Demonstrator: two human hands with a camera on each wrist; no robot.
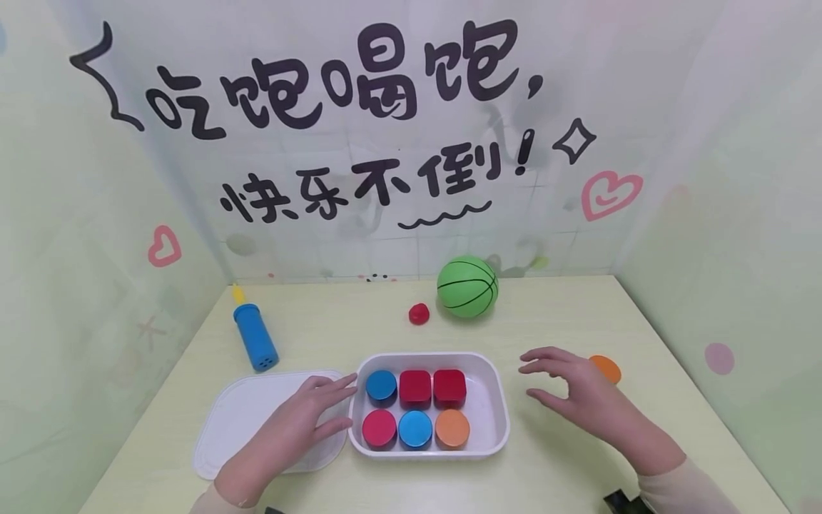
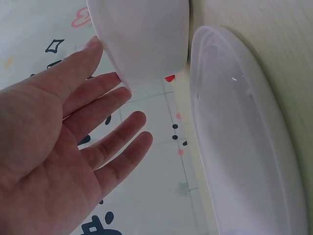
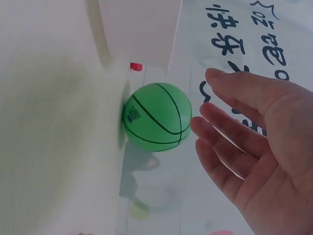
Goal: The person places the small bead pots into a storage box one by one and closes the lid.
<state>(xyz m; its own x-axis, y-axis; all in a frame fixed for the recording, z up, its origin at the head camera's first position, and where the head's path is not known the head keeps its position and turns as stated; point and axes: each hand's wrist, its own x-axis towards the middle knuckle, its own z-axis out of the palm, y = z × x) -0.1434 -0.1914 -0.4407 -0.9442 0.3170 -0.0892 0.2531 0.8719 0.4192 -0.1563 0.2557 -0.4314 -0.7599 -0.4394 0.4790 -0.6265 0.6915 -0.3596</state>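
The left hand (image 1: 311,412) has its fingers loosely spread at the left end of the white box (image 1: 486,407); its tips seem to touch the wall, though the wrist view does not settle this for every finger. The right hand (image 1: 581,391) hangs over the worktop (image 1: 359,314) off the box's other end, fingers and thumb apart. Inside the box stand two rows: a dark blue round (image 1: 382,385) and two red squares (image 1: 414,386) at the back, then a pinkish-red round (image 1: 379,428), a light blue round (image 1: 415,428) and an orange round (image 1: 452,428) in front. Under the left forearm lies the white lid (image 1: 240,412); an orange disc (image 1: 606,367) shows partly behind the right hand. Farther off are the blue pump (image 1: 256,337), lying at the left, and, beyond the box, a red lump (image 1: 419,314) beside the green ball (image 1: 467,288).
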